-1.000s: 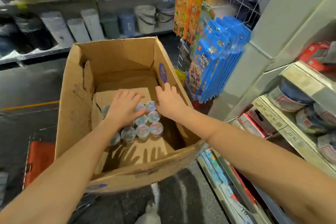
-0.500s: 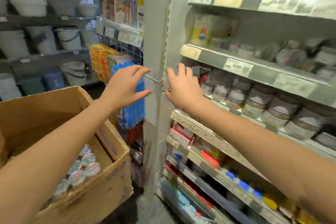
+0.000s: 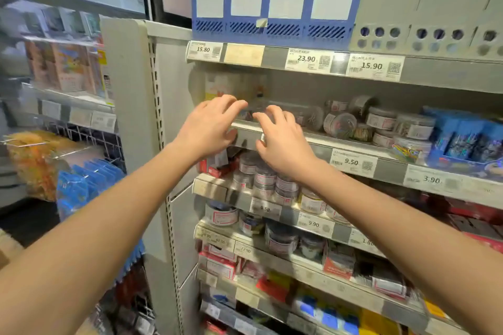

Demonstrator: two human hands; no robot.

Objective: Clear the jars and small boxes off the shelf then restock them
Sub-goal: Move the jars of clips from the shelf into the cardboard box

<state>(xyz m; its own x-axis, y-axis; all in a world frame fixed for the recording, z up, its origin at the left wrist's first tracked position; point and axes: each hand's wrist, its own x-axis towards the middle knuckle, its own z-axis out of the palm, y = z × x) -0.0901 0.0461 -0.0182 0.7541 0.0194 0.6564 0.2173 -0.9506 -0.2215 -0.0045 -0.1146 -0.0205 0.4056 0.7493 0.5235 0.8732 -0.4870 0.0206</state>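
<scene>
both hands up from box, now at jar shelf

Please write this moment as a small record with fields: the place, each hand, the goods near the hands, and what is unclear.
place: store shelving, second shelf from the top
left hand: fingers relaxed, holds nothing, at the shelf's left end
right hand: fingers relaxed, holds nothing, beside the left hand
goods: clear jars on this shelf to the right of the hands; blue packs further right
unclear: whether any fingertip touches something on the shelf
</scene>
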